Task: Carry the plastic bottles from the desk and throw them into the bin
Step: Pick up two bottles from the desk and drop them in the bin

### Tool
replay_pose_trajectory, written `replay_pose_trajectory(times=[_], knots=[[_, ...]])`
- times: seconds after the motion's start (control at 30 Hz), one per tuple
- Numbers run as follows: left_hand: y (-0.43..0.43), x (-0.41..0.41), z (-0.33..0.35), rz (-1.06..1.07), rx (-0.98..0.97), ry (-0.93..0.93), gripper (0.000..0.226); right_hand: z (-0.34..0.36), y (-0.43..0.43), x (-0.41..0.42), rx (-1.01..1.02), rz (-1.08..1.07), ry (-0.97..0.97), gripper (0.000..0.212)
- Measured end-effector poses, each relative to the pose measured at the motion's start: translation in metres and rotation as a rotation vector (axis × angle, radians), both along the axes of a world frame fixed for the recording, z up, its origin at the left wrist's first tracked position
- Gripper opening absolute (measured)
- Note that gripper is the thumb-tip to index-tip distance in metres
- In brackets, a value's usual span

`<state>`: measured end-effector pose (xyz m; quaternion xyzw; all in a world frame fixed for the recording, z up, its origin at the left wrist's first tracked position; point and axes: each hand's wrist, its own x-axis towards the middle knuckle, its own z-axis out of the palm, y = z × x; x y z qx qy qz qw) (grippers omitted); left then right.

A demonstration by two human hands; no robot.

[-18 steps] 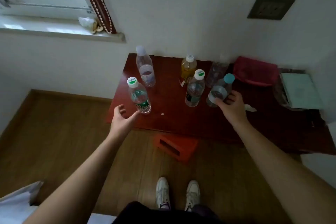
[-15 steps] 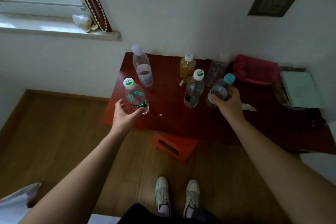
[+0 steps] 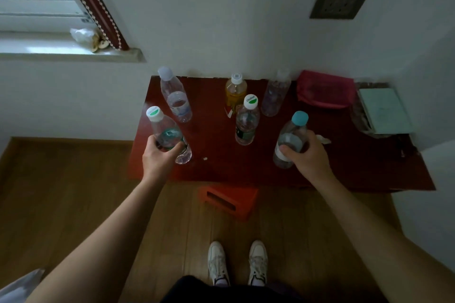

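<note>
Several plastic bottles stand on a dark red desk (image 3: 216, 165). My left hand (image 3: 158, 161) is closed around a clear bottle with a white and green cap (image 3: 165, 133) near the desk's left front corner. My right hand (image 3: 305, 158) grips a clear bottle with a blue cap (image 3: 291, 136), which tilts toward me. Standing free are a tall clear bottle (image 3: 176, 97) at the back left, a yellow bottle (image 3: 235, 92), a green-capped bottle (image 3: 247, 121) in the middle and a clear one (image 3: 274, 96) by the wall. No bin is in view.
A red pouch (image 3: 323, 89) and a pale green book (image 3: 384, 110) lie at the desk's right end. An orange box (image 3: 227, 200) sits on the wooden floor under the desk's front edge, ahead of my white shoes (image 3: 237, 262). A window sill (image 3: 69, 55) juts out at the left.
My left hand has moved forward and closed on the white-and-green-capped bottle. My right hand has pulled the blue-capped bottle toward me, away from the middle group.
</note>
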<state>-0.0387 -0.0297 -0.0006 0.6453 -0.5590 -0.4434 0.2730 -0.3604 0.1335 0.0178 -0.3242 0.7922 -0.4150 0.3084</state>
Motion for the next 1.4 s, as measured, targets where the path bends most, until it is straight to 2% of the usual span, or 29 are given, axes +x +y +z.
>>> replay_pose_trajectory(times=[0.23,0.33,0.5,0.67,0.77,0.87,1.03,1.2,1.4], knots=[[0.082,0.021,0.016,-0.062,-0.038,0.068,0.051,0.010,0.100,0.017,0.054,0.069,-0.147,0.047],[0.119,0.036,0.018,-0.037,-0.023,0.078,0.048,0.002,0.133,0.026,0.099,0.100,-0.170,0.044],[0.182,0.076,0.011,0.092,0.067,0.081,0.044,-0.024,0.151,0.041,0.206,0.227,-0.197,0.052],[0.256,0.143,-0.005,0.327,0.170,0.031,0.051,-0.039,0.126,0.098,0.328,0.513,-0.269,0.045],[0.302,0.177,0.000,0.546,0.151,0.012,0.048,-0.045,0.103,0.149,0.363,0.704,-0.262,0.053],[0.343,0.203,0.007,0.754,0.114,0.000,0.042,-0.034,0.077,0.208,0.334,0.895,-0.245,0.055],[0.389,0.241,0.005,0.949,0.127,-0.003,0.039,-0.018,0.039,0.286,0.270,1.138,-0.155,0.051],[0.390,0.273,-0.007,1.040,0.175,0.068,0.042,-0.009,-0.001,0.328,0.189,1.180,-0.032,0.044],[0.313,0.302,-0.004,0.925,0.141,0.113,0.047,-0.005,-0.046,0.342,0.187,1.077,-0.024,0.044]])
